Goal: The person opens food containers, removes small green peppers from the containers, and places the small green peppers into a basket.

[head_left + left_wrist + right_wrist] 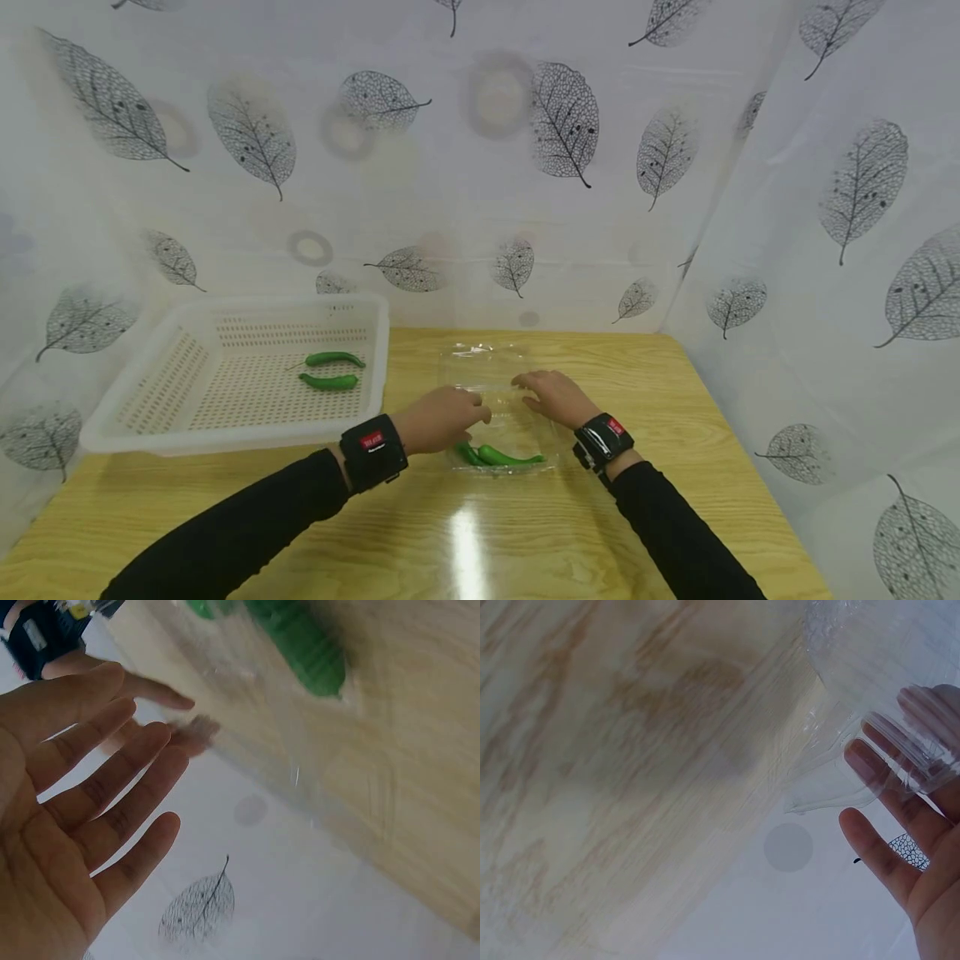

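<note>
A clear plastic box (504,472) with a raised lid (483,358) stands on the table, and green peppers (510,458) lie in its near part. My left hand (442,419) hovers over the left side of the box, fingers loosely extended and holding nothing. In the left wrist view, a green pepper (300,649) shows through the plastic beyond that hand. At the box's right side is my right hand (558,398). Its relaxed fingers (870,761) show through the clear plastic (885,652) in the right wrist view and seem to touch it.
A white perforated basket (247,433) stands on the left of the wooden table (630,367), with two green peppers (330,382) inside. Leaf-patterned sheeting (450,192) hangs behind the table and along its sides.
</note>
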Tool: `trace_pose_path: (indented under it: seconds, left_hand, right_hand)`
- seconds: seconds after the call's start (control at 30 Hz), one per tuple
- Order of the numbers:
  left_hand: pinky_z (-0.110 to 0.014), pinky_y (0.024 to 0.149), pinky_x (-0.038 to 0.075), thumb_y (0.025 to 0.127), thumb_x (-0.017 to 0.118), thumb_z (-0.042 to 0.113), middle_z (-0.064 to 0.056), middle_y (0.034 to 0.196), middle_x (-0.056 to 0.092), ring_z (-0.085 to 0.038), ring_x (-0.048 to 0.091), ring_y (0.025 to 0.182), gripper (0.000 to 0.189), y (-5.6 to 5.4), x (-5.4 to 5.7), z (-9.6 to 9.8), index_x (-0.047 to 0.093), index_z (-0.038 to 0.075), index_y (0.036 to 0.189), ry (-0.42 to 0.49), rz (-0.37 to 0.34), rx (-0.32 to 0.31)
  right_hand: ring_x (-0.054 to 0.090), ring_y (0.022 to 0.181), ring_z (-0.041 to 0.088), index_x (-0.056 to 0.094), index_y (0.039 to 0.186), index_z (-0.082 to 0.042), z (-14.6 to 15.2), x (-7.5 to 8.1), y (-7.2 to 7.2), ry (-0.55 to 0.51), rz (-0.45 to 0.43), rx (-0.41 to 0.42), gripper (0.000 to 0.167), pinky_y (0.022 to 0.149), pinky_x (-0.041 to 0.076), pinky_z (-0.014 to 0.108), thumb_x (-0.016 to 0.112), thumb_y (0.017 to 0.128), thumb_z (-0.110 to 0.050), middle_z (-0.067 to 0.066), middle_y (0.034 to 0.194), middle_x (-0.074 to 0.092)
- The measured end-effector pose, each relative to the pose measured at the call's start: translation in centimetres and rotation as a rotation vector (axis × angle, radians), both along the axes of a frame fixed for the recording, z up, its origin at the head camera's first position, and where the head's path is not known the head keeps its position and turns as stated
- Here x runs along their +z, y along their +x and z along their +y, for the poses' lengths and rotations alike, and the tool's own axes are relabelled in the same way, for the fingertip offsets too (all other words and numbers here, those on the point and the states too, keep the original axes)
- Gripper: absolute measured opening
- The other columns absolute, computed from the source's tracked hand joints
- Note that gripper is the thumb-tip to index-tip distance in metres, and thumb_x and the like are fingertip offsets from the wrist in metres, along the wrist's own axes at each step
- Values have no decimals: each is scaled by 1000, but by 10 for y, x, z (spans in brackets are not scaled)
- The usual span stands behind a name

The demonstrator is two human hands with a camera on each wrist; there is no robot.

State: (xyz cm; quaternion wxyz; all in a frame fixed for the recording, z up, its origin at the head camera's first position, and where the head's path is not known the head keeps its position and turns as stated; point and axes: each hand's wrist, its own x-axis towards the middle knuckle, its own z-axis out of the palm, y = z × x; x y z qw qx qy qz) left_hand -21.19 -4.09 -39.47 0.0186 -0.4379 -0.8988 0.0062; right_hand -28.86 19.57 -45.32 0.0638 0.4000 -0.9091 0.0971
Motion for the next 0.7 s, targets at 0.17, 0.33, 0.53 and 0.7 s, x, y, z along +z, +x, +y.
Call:
trace_pose_path:
  seconds: [0.17, 0.33, 0.53, 0.7]
  left_hand:
    - [-24, 79, 53, 80, 73, 25, 0, 104, 67, -13, 65, 90, 32, -5, -23, 16, 65, 18, 110, -68, 7, -12]
    - [-24, 77, 53, 81, 73, 27, 1, 105, 67, -13, 65, 91, 31, -7, -35, 25, 65, 19, 111, -96, -8, -10]
    - [-21, 76, 53, 79, 74, 28, 2, 104, 67, -10, 64, 89, 34, -10, -48, 31, 65, 19, 111, -82, -6, -54]
    - [-19, 77, 51, 79, 74, 30, 4, 106, 66, -8, 64, 89, 36, -12, -57, 36, 64, 21, 113, -95, -33, -77]
  right_hand:
    - [67, 93, 21, 64, 114, -7, 0, -2, 0, 5, -4, -18, 31, 79, 55, 32, 70, 83, -9, 7, 107, 69]
    - [66, 95, 22, 63, 116, -8, -1, -4, 1, 6, -28, -43, 32, 80, 55, 32, 69, 84, -10, 7, 110, 68]
    - [66, 92, 22, 63, 116, -7, 0, -4, 3, -15, 7, -34, 33, 78, 55, 33, 70, 83, -8, 8, 108, 69]
    - [67, 88, 22, 62, 116, -7, -1, -4, 4, -10, 15, -38, 33, 77, 55, 34, 69, 84, -9, 9, 108, 69]
